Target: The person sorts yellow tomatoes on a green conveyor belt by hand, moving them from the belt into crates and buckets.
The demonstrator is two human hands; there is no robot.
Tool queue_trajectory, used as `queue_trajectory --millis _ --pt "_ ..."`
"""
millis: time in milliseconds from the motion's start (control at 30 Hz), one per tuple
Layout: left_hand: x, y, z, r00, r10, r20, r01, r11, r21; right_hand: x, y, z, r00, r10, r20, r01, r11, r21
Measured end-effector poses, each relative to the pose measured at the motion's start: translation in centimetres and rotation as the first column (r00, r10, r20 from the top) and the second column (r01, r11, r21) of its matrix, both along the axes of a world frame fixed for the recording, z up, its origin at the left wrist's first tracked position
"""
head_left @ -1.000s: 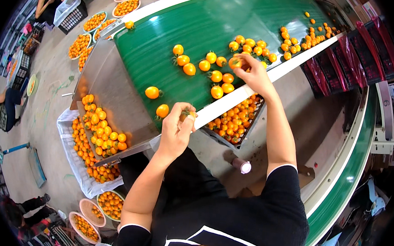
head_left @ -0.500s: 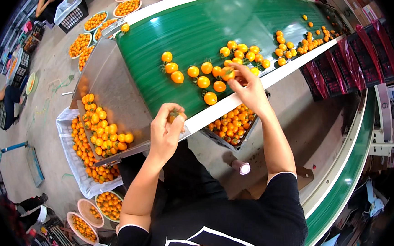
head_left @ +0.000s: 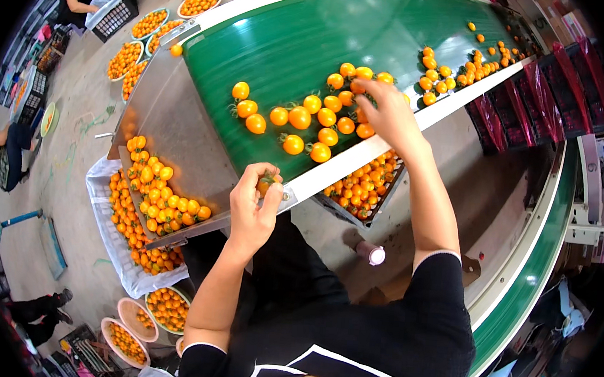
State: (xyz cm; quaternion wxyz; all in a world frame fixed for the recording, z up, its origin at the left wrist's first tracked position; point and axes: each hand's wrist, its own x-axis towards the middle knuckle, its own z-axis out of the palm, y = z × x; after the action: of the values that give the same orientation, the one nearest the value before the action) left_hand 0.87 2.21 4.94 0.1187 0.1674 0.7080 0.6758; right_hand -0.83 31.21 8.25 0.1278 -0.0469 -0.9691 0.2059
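Far left there's a white-lined crate (head_left: 123, 267) of small orange tomatoes under a grey metal chute (head_left: 180, 127). Then the left hand (head_left: 250, 209), with a roundish orange tomato (head_left: 266, 184) pinched between thumb and fingers near the white rail (head_left: 320, 183). Loose round orange tomatoes (head_left: 300, 117) lie on the long green belt (head_left: 291, 41) beyond. Right hand (head_left: 392, 118) is over the cluster, well apart from the left; fingers hide too much to tell if it's gripping one. I'd keep the pinch light and come in from above, so neighbours don't get knocked.
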Motion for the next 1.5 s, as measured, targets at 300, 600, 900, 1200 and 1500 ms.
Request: queue_trajectory --millis 300,600,900,1200,1500 --pt "-1.1 -0.4 1.0 0.945 -0.143 0.294 0.022 0.925 0.379 -5.7 -2.3 0.1 0.99 -0.108 -0.089 0.12 0.982 0.144" --pt "-2.2 -1.3 -1.0 0.509 -0.6 0.617 -0.244 0.587 0.772 3.4 -8.1 1.8 0.926 0.319 -0.201 -0.375 0.841 -0.389" --pt "-0.9 0.0 1.6 0.961 -0.246 0.125 0.241 0.969 0.054 3.2 2.4 -2.6 0.976 -0.16 0.149 0.15 0.986 0.08" --pt "1.2 0.3 0.5 0.61 -0.613 0.502 0.256 0.752 0.607 0.0 -2.3 -2.5 0.992 -0.035 -0.118 0.025 0.997 -0.078" --pt "2.6 -0.1 1.5 0.788 -0.43 0.44 0.205 0.858 0.471 2.5 -8.4 -0.9 0.965 0.144 -0.219 -0.169 0.981 -0.097"
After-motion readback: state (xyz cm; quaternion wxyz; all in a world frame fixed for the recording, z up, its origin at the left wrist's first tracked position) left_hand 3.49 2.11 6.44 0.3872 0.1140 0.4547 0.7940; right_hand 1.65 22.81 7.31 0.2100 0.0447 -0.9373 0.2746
